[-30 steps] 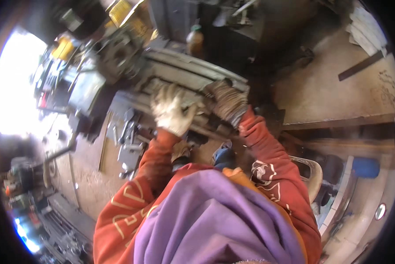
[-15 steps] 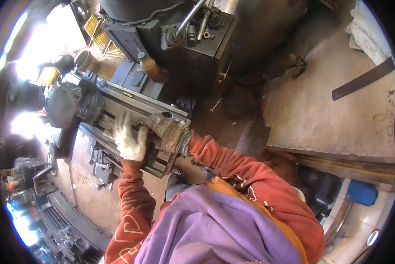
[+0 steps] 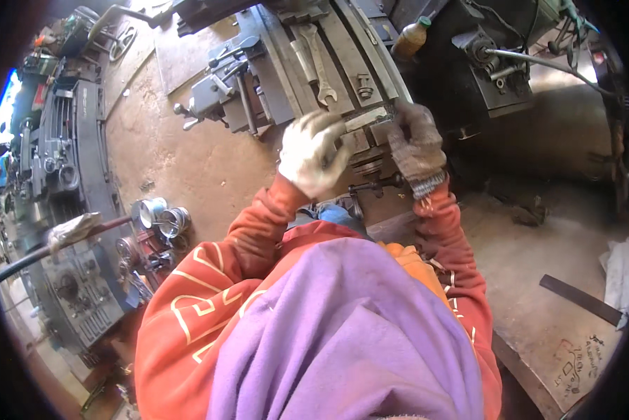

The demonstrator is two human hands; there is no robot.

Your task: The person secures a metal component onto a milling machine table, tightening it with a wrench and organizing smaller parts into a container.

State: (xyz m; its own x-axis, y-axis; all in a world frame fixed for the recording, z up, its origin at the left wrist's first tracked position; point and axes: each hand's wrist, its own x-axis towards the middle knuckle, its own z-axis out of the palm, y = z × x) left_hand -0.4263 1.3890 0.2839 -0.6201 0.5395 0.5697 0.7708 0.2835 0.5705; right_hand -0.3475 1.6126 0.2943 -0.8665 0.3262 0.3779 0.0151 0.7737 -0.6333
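Observation:
My left hand point(image 3: 314, 154), in a white glove, curls its fingers over one end of a short flat metal bar point(image 3: 368, 117) lying on the front edge of the grey machine table point(image 3: 286, 77). In a dark knitted glove, my right hand point(image 3: 416, 143) presses on the bar's other end and the table edge beside it. A small crank handle point(image 3: 377, 185) sticks out just below both hands. Two open-ended wrenches point(image 3: 320, 63) lie on the table beyond my hands. Orange sleeves and a purple hood fill the lower part of the view.
A brown bottle point(image 3: 409, 38) stands at the table's far side next to a dark machine body point(image 3: 496, 77). A lathe point(image 3: 69, 175) runs along the left, with metal cups point(image 3: 162, 217) on a tool-strewn stand. A dirt floor point(image 3: 181, 161) lies between.
The view has swung round, so the machine table now lies at the top centre. Both gloved hands have stayed together at the table's edge, now closed around the flat bar.

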